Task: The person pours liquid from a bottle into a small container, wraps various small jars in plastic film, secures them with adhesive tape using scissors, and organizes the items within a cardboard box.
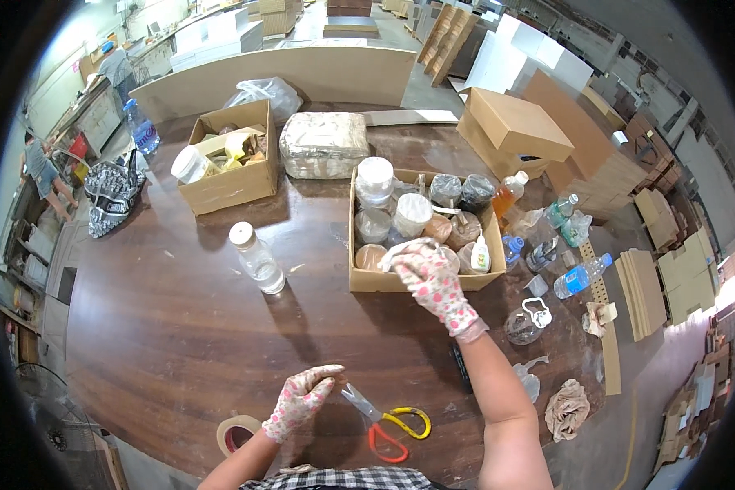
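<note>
Both hands wear white gloves with pink flowers. My right hand (433,282) reaches into an open cardboard box (420,282) of jars and bags at the table's middle, its fingers closed on a clear plastic bag (400,249) at the box's front edge. My left hand (300,400) rests near the table's front edge, fingers loosely curled with nothing in them. Just right of it lie scissors (388,425) with one yellow and one red handle. A roll of tape (235,433) sits to its left at the table edge.
A clear jar with a white lid (257,257) stands left of the box. A second open box (224,167) and a wrapped bundle (324,144) sit farther back. Bottles (580,278), a rag (567,408) and small items crowd the right side. People work at the far left.
</note>
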Demonstrator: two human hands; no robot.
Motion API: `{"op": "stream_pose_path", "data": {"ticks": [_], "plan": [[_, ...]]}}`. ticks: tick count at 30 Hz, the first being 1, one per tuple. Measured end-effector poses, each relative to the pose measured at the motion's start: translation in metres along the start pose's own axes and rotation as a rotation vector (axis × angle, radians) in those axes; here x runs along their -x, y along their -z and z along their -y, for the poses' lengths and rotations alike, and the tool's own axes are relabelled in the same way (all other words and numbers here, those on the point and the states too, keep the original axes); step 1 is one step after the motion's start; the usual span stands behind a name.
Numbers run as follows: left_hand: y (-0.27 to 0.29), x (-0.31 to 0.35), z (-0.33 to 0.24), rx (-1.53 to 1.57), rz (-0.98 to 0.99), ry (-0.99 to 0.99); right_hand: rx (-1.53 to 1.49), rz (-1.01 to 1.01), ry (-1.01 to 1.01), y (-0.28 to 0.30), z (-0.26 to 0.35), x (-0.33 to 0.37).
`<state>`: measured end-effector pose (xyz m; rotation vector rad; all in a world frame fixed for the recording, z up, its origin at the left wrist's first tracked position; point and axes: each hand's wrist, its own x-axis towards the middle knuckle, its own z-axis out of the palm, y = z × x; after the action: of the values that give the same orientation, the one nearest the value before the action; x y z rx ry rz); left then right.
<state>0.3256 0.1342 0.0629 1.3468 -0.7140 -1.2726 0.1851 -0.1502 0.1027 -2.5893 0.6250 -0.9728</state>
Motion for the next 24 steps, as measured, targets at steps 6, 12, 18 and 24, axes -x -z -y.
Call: {"op": "stream_pose_path", "data": {"ticks": [6, 12, 18, 24], "plan": [[-0.008, -0.005, -0.002, -0.251, 0.068, -0.121, 0.275, 0.271, -0.225, 0.001, 0.009, -0.016], [0.003, 0.002, 0.022, -0.193, 0.031, -0.113, 0.275, 0.102, -0.146, 0.008, 0.017, -0.015], [0.002, 0.006, 0.034, -0.188, 0.04, -0.113, -0.238, -0.146, -0.313, 0.006, 0.026, 0.05], [-0.009, 0.008, 0.034, -0.072, -0.076, -0.086, -0.551, -0.07, -0.597, -0.021, 0.074, 0.12]]}}
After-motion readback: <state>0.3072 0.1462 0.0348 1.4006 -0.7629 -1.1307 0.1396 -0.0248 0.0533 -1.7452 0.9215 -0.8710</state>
